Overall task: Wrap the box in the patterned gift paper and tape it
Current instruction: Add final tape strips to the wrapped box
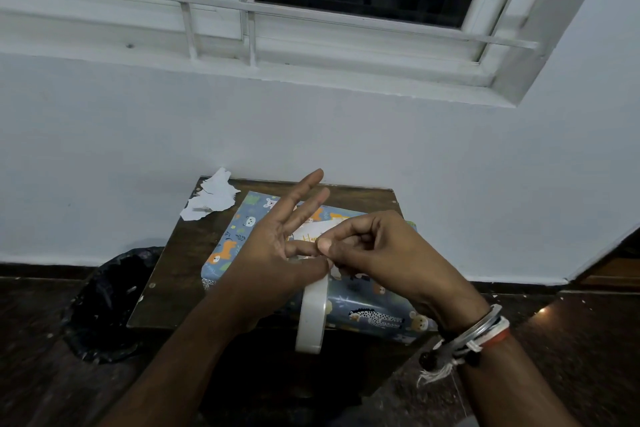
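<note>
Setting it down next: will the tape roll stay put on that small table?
Probably light: the tape roll hangs from fingertips of the left hand. It's a thin ring, so on edge it would likely roll or tip; flat is safer. The box takes up much of the table.

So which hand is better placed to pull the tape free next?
Probably the right hand: its fingertips pinch at the top of the tape roll, while the left hand is busy holding the roll.

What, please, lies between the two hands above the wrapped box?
In the head view, a white tape roll hangs between the left hand and right hand, both pinching its top.
</note>
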A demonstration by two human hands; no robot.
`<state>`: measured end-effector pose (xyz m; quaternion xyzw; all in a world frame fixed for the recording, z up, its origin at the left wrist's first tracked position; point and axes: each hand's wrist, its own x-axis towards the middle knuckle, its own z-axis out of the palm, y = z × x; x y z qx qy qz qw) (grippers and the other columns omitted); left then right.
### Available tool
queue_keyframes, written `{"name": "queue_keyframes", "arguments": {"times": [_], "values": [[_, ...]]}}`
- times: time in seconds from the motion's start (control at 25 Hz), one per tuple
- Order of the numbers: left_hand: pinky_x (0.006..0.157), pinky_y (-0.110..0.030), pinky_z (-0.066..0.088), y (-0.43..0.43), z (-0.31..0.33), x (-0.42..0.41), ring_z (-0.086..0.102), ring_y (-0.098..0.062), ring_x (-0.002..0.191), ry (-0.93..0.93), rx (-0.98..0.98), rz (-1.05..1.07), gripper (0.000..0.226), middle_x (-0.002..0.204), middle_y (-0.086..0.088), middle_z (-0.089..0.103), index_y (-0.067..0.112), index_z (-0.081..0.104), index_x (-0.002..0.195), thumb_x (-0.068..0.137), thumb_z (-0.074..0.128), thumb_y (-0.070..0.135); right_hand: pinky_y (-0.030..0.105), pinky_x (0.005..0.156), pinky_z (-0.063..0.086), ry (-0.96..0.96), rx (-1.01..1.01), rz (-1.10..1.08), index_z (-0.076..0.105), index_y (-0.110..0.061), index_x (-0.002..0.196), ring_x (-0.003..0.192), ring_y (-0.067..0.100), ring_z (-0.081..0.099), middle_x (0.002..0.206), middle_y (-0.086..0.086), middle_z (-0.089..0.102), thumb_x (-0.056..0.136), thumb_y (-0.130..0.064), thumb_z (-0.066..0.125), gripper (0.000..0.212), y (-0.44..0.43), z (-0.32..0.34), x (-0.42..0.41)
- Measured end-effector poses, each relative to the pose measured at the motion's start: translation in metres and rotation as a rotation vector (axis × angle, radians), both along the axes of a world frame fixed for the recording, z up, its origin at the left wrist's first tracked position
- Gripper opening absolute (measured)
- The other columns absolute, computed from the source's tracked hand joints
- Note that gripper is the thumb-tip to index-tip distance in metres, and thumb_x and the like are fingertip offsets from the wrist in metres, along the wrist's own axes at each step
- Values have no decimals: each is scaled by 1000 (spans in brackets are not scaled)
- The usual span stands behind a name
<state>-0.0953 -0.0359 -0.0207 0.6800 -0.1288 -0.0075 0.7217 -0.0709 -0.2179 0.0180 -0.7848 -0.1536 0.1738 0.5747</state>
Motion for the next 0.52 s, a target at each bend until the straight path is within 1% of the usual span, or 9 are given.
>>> {"name": "queue_keyframes", "arguments": {"times": [0.08,0.16,0.28,0.32,0.4,0.44,0.52], "values": [[75,-25,55,0,1,-2,75,-22,87,-4,16,-1,97,146,23,55,50,41,148,84,70,-17,10,46,39,-59,-12,5,77,-1,91,52,3,55,64,0,71,92,-12,76,11,0,2,1],[74,-25,56,0,0,-3,76,-25,89,-10,27,-3,96,145,24,55,50,42,148,84,71,-16,9,47,39,-150,-92,-4,77,-6,85,50,0,55,66,0,73,90,-15,78,11,1,3,1],[78,-28,57,2,-1,-2,75,-22,82,-20,51,11,91,143,21,58,48,46,145,83,73,-14,9,53,41,-324,-246,-29,77,-15,80,51,0,58,68,-5,75,90,-20,79,12,4,6,-2],[81,-30,58,2,-1,-1,75,-24,81,-23,48,30,88,141,19,60,46,49,143,83,73,-13,11,56,42,-383,-272,-42,77,-18,79,53,1,60,68,-8,74,91,-22,78,12,6,7,-2],[88,-33,59,3,-1,1,76,-30,90,3,3,70,76,136,11,66,41,55,137,86,71,-13,11,60,43,-473,-269,-88,75,-23,79,57,3,63,68,-11,73,91,-24,77,12,11,6,-3],[88,-33,60,3,-1,2,76,-29,95,26,-33,85,69,132,8,68,38,58,132,87,70,-12,11,59,42,-510,-254,-112,75,-24,80,57,3,63,67,-12,71,92,-23,77,11,13,5,-3],[83,-31,59,3,-1,2,76,-24,95,67,-80,112,52,126,2,70,32,62,119,87,73,-7,9,57,41,-552,-213,-131,73,-22,83,55,3,63,66,-11,69,92,-20,76,10,15,3,-1]]}}
